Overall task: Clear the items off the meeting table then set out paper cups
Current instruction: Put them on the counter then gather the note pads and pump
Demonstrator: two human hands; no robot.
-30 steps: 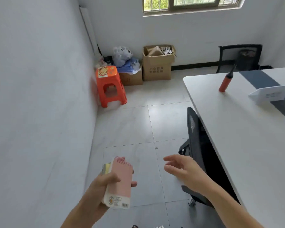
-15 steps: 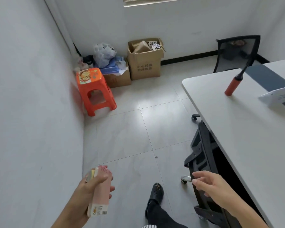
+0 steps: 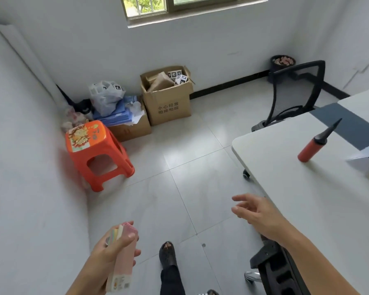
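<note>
My left hand [image 3: 108,255] grips a pink notebook [image 3: 124,260] together with a small stack of pastel notes, held upright above the floor near the left wall. My right hand [image 3: 257,213] hangs empty with spread fingers beside the near edge of the white meeting table [image 3: 307,194]. On the table lie a red hand pump with a black nozzle [image 3: 316,143] and a white folded name card [image 3: 365,161] at the right edge of view.
An orange plastic stool [image 3: 96,152] stands by the left wall. Behind it are cardboard boxes [image 3: 168,99], a plastic bag [image 3: 106,95] and blue folders. Two black office chairs: one at the table's far end [image 3: 294,92], one at lower right [image 3: 279,271]. My sandalled foot [image 3: 168,252] is on the tiled floor.
I have stepped further along the table toward the corner; the stool and boxes are nearer. My right hand rose and shifted left; the left hand still holds the notebook.
</note>
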